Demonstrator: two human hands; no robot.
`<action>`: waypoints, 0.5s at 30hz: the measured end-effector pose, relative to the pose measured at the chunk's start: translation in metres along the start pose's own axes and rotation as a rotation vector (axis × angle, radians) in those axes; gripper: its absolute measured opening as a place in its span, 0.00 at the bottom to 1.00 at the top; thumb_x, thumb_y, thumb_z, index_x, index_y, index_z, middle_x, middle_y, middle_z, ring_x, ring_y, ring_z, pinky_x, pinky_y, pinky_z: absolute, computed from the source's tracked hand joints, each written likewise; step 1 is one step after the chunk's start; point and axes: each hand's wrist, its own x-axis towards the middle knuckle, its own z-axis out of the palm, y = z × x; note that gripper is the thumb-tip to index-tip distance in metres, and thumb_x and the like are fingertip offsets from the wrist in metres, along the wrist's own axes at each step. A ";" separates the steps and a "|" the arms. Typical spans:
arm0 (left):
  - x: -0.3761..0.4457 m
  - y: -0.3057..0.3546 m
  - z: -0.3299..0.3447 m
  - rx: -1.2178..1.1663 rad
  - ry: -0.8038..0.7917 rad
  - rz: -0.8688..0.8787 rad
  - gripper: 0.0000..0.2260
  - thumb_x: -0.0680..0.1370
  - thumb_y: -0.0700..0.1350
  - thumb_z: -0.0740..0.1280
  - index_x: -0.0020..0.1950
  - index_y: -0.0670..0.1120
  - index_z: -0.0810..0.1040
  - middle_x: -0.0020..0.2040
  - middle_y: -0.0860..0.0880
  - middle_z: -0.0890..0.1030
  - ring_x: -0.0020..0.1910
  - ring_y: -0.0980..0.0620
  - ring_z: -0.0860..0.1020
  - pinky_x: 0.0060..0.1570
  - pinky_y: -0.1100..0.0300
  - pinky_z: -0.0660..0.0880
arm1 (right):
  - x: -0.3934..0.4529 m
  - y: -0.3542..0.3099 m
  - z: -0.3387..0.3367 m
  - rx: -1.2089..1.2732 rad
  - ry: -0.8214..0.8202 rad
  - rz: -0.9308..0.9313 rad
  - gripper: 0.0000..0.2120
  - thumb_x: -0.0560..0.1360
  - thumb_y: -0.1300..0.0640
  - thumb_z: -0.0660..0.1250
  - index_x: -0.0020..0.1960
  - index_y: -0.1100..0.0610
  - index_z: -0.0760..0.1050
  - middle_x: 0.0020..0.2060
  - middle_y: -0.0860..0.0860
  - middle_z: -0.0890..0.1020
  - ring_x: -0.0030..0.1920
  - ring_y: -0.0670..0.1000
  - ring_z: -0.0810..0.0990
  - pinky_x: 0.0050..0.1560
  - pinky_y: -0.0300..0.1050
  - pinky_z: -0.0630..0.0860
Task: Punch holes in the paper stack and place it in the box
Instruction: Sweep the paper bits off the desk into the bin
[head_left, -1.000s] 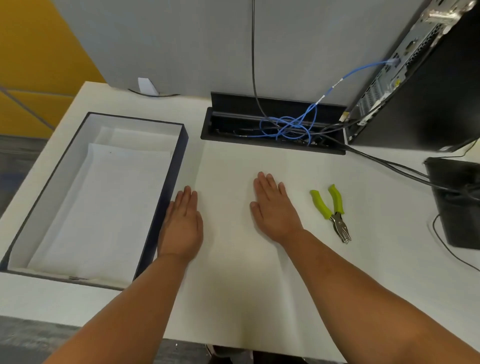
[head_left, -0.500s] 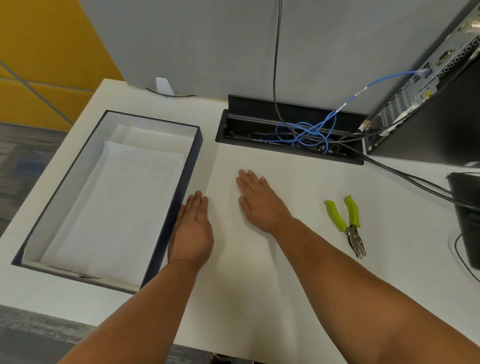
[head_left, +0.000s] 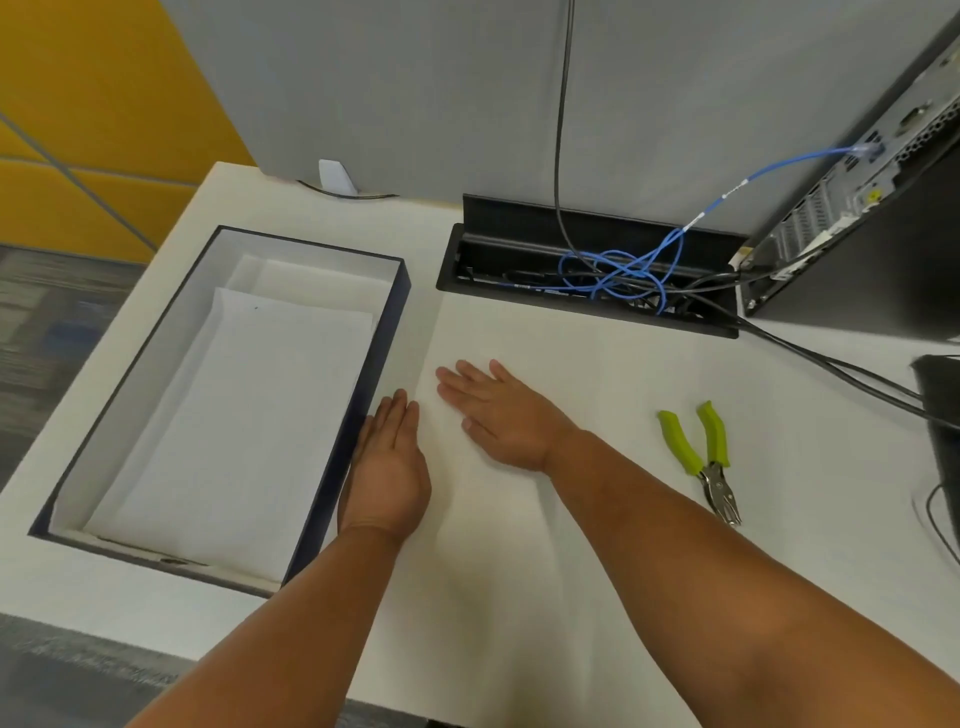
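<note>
Paper stack lay flat on the white desk, at the centre of the view, its left edge just beside the box at 9 o'clock. Judged thin, light and limp: likely to sag if lifted by one corner and to fan apart if dragged. Its edges were hard to tell from the desk surface. Best hold, in my judgement, was a pinch along the left long edge with a second hand supporting the opposite side.

Left hand rested flat at that left edge, fingers straight and together, pointing to 12 o'clock, touching the box wall. Right hand lay palm down on the sheet, fingers spread and straight, pointing to 10 o'clock. Neither held anything.

Hole punch, green-handled, lay untouched at 3 o'clock, well apart from the right hand. The box already contained white sheets.
</note>
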 end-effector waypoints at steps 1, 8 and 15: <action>0.000 0.000 0.000 0.002 0.004 0.005 0.24 0.79 0.36 0.57 0.75 0.41 0.63 0.77 0.45 0.62 0.77 0.48 0.57 0.75 0.52 0.53 | -0.010 -0.001 0.002 -0.002 -0.007 -0.016 0.26 0.82 0.49 0.45 0.79 0.54 0.50 0.79 0.48 0.50 0.79 0.49 0.45 0.76 0.48 0.37; -0.002 -0.001 0.002 0.065 0.007 0.028 0.24 0.79 0.35 0.56 0.76 0.40 0.61 0.77 0.44 0.60 0.77 0.47 0.55 0.75 0.55 0.48 | -0.075 -0.015 0.022 0.010 -0.012 -0.046 0.29 0.81 0.46 0.43 0.79 0.55 0.53 0.79 0.49 0.52 0.79 0.50 0.47 0.77 0.51 0.41; -0.014 0.003 0.004 0.115 -0.010 0.033 0.26 0.78 0.34 0.57 0.77 0.40 0.58 0.78 0.42 0.57 0.77 0.44 0.55 0.76 0.52 0.49 | -0.121 -0.037 0.037 0.145 0.134 0.020 0.26 0.81 0.50 0.49 0.76 0.60 0.61 0.77 0.53 0.60 0.77 0.51 0.55 0.77 0.47 0.46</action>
